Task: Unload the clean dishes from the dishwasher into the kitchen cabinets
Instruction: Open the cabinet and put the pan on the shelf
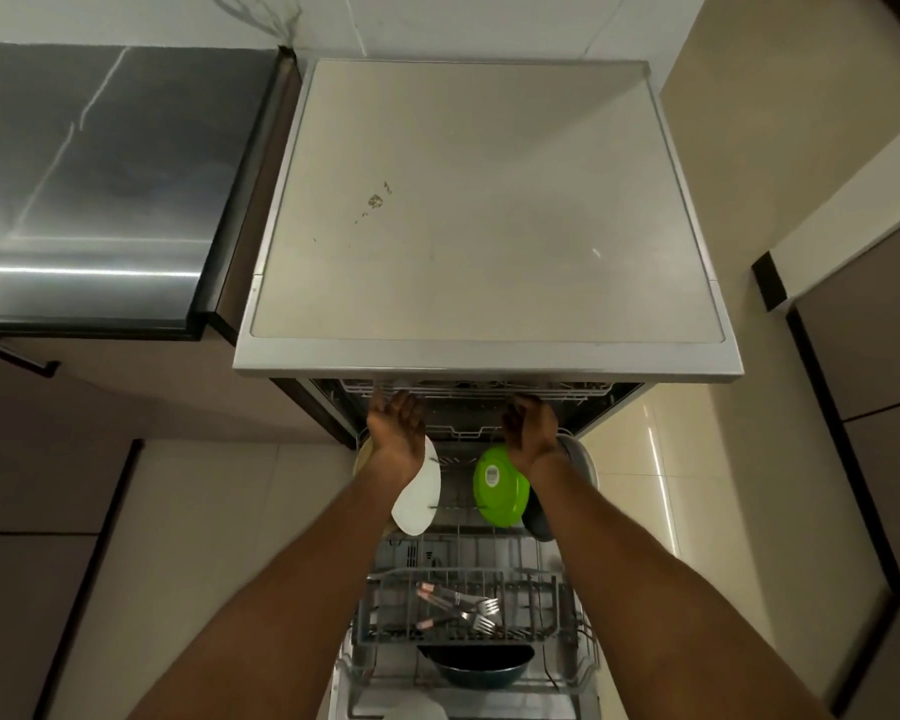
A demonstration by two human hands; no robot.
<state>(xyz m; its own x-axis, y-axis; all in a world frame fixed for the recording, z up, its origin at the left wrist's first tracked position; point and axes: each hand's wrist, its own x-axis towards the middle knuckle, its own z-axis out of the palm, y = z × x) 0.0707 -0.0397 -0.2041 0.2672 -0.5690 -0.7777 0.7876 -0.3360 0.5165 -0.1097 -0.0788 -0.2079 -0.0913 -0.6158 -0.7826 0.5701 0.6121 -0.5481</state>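
Both hands at upper rack front edge, far under dishwasher top. Left hand open, fingers straight; right hand curled on rack rim. White plate, green plate upright below, nearer; forks nearest.

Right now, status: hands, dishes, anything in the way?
Left hand open at upper rack; right hand curled on its front. White plate, green plate, forks still in lower rack. Nothing blocking.
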